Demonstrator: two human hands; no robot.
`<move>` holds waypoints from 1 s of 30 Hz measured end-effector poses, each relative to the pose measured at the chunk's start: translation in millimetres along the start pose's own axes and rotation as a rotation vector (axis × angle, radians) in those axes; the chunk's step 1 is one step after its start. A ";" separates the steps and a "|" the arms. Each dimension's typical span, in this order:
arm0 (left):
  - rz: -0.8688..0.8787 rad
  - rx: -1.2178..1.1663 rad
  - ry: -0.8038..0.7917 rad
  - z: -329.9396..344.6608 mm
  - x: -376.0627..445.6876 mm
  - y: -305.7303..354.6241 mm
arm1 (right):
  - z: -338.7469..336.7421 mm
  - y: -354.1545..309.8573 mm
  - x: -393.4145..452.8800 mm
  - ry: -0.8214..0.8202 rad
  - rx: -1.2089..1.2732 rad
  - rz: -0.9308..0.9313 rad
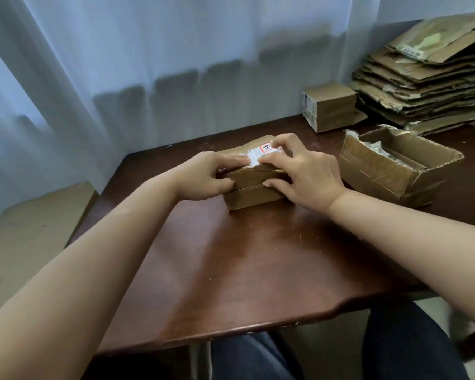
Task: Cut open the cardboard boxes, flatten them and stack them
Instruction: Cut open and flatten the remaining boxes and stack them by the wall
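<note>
A small brown cardboard box [254, 197] with a white and red label [261, 152] lies on the dark wooden table [258, 270]. Both hands are on its near top edge. My left hand [203, 176] grips the left end, fingers on top and thumb on the front face. My right hand [305, 171] grips the right end the same way, fingertips on the label. The box's front shows a split between an upper and a lower layer. No cutting tool is in view.
An opened box [381, 168] with torn flaps stands right of my hands. A small closed box [329, 105] sits at the back. A stack of flattened cardboard [428, 78] fills the far right corner. Pale curtains hang behind. My legs are under the table's near edge.
</note>
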State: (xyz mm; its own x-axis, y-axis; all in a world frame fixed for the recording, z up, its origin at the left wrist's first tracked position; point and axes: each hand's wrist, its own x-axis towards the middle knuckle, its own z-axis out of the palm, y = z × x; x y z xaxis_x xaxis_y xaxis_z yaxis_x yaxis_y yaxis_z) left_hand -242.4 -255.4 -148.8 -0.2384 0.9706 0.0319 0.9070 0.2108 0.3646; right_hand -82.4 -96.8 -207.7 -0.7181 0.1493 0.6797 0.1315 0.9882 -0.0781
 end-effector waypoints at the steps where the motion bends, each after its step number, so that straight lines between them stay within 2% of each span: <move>1: 0.009 0.013 0.062 4.9 -0.1 0.0 | 1.5 0.2 -0.8 0.002 -0.007 -0.015; 4: 0.024 0.087 0.204 25.3 1.1 -1.7 | 4.6 1.3 -2.9 0.006 -0.037 -0.028; 9: 0.055 0.108 0.317 35.7 6.3 -5.5 | 7.7 -3.3 1.5 0.001 -0.132 -0.056; 13: 0.089 0.139 0.359 34.0 2.8 -6.0 | 11.9 -2.5 5.2 0.020 -0.301 -0.126; 18: 0.128 0.167 0.311 25.0 3.2 -2.7 | 9.8 6.3 8.3 0.048 -0.441 -0.229; 25: 0.177 0.643 0.305 25.2 2.4 5.0 | 0.0 5.6 19.2 0.003 -0.479 -0.326; 30: 0.283 0.732 0.398 7.7 3.9 10.3 | -10.0 11.0 24.9 0.029 -0.363 -0.211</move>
State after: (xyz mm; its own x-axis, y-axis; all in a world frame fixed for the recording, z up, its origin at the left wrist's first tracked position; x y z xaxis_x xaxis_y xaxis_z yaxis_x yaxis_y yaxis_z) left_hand -231.3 -248.5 -152.1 0.0494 0.9141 0.4025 0.9128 0.1222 -0.3897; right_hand -92.1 -82.5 -184.4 -0.7363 -0.0617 0.6739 0.2191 0.9205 0.3237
